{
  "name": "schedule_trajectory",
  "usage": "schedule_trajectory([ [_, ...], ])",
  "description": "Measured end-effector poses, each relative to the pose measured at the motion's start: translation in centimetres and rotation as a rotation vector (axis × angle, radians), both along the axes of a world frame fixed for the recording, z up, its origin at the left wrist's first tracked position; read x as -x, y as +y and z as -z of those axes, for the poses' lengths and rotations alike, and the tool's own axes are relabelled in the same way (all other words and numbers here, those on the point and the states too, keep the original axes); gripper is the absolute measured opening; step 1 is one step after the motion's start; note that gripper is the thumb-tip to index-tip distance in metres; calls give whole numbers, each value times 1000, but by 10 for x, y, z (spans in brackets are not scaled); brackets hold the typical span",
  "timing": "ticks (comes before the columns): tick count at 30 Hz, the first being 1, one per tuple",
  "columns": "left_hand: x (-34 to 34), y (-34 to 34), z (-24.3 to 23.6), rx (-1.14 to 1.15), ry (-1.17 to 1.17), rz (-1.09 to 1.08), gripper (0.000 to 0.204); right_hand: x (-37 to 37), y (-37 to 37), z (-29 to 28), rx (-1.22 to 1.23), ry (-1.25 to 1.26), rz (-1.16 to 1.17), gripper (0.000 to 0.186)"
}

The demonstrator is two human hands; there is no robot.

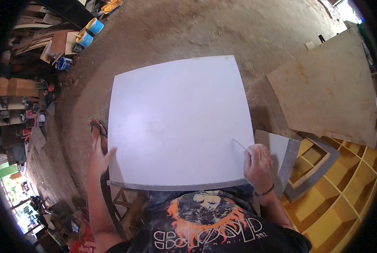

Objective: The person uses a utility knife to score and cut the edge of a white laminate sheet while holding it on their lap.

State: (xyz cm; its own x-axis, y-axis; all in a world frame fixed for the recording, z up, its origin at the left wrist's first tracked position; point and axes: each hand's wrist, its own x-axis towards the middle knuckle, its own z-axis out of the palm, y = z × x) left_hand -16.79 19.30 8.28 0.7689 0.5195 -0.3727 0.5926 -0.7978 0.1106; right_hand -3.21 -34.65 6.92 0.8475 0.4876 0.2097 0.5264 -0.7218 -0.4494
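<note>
A large white panel [175,122] lies in front of me, close to my body, with a grey strip along its near edge. My left hand [99,160] is beside the panel's left edge. Its fingers stretch forward and the thumb stands apart, close to the edge; nothing shows in it. Over the near right part of the panel, my right hand [258,164] is closed around a thin pale stick-like tool [239,143]. The tool's tip points far-left onto the white surface. Its grip end is hidden inside my fingers, so its exact kind cannot be made out.
To the right stand a yellow shelf unit with compartments [338,198], a grey-edged board [277,147] and a big brown plywood sheet [331,88]. Paint buckets [84,39] and stacked wood pieces [36,42] are at the far left. A wooden stool [127,206] is near my left arm.
</note>
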Motion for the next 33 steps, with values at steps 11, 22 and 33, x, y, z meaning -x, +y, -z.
schedule_trajectory([
  [11,158,-159,28,1184,-242,-868,55,19,-13,11,62,-70,-111,18],
  [22,151,-191,64,1781,-441,-917,53,29,-4,14,30,-167,-164,18],
  [33,83,-257,108,1935,-400,-1016,42,34,-5,29,-46,-62,-190,15],
])
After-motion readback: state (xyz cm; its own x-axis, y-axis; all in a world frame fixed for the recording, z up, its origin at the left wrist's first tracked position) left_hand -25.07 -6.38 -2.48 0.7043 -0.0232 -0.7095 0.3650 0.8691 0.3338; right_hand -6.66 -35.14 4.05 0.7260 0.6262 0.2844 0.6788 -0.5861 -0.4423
